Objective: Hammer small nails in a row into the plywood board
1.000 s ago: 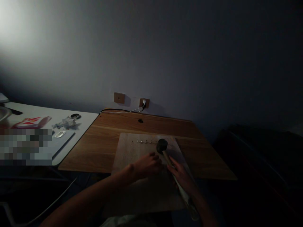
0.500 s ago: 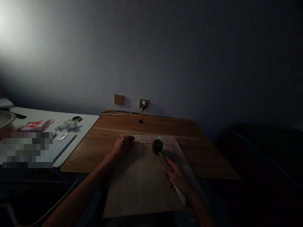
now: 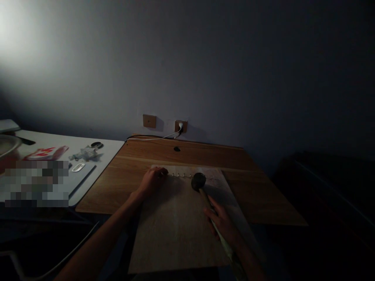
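My right hand (image 3: 221, 220) is wrapped around the handle of a mallet (image 3: 199, 181) with a dark round head. The head sits over a row of small upright metal nails (image 3: 184, 175), near its right part, and covers whatever lies under it. These nails stand along the far side of a pale wooden board (image 3: 172, 234). At the row's left end my left hand (image 3: 152, 179) rests on the board's far left corner, its fingers reaching toward the nearest nail. Shadow darkens those fingertips.
Under the board is a brown wooden table (image 3: 117, 187). A white table (image 3: 113, 146) adjoins on the left, with a crumpled clear plastic bag (image 3: 88, 153), a red-and-white packet (image 3: 45, 153) and a bowl (image 3: 10, 144). Cables run to a wall socket (image 3: 181, 126).
The whole view has shifted slightly, moving the scene a little to the right. The mallet head stays low over the row, and both hands keep nearly the same places on the board and handle.
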A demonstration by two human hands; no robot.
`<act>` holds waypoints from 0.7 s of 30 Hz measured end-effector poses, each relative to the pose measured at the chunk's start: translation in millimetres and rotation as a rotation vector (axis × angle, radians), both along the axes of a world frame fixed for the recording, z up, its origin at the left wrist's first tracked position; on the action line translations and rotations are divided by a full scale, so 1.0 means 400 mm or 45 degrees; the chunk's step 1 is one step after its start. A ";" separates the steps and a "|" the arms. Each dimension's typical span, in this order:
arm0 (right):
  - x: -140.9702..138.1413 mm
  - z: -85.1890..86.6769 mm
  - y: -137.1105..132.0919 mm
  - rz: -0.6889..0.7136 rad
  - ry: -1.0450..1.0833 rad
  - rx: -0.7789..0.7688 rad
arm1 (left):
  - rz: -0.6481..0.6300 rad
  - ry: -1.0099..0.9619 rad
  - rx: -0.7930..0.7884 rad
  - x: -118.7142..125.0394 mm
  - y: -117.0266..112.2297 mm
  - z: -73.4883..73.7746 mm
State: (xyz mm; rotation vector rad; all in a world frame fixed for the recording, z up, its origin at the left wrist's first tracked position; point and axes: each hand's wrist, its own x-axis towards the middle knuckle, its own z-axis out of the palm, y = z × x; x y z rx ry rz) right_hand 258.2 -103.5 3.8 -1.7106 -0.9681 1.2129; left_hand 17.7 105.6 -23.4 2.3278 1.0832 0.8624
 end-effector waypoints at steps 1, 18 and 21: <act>0.000 -0.001 0.000 0.003 0.002 0.004 | 0.003 0.011 0.005 -0.001 -0.001 0.001; -0.003 -0.021 -0.003 -0.032 -0.002 0.037 | -0.049 0.057 0.069 0.007 -0.001 0.014; -0.001 -0.025 -0.004 -0.039 -0.008 0.038 | -0.078 -0.008 0.071 0.008 0.010 0.010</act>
